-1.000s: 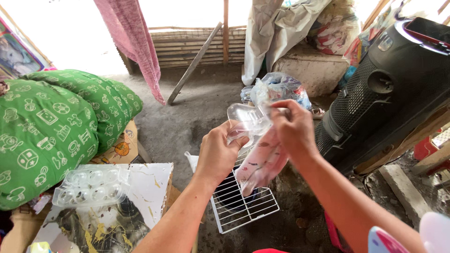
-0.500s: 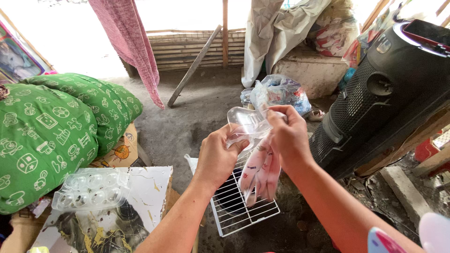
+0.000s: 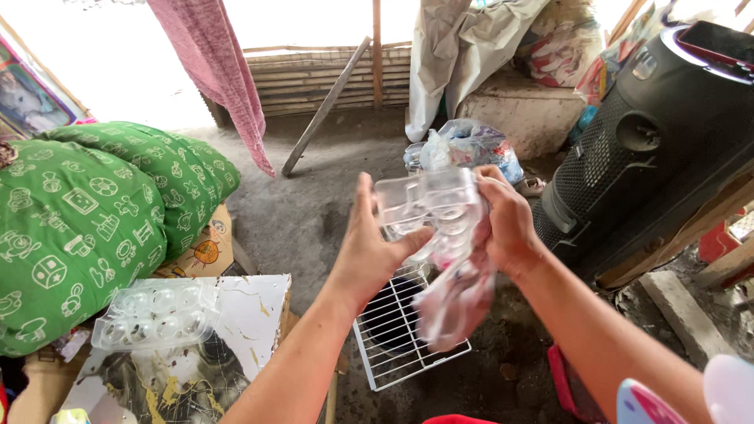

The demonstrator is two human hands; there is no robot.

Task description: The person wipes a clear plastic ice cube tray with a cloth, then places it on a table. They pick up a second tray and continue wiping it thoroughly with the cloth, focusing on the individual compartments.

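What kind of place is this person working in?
Likely a simple rural shed or porch: a bare dirt floor, a slatted bamboo wall, and stuffed green sacks stored beside it.

Head view, looking down. The left hand (image 3: 369,255) and right hand (image 3: 506,224) together hold a clear plastic moulded tray (image 3: 428,206) above a white wire rack (image 3: 397,334) on the dirt floor; a pinkish clear plastic bag (image 3: 459,294) hangs below the tray. A second clear tray (image 3: 153,314) lies on a white board (image 3: 251,314) at lower left, beside green patterned cushions (image 3: 78,220). A black speaker (image 3: 660,149) stands at right.
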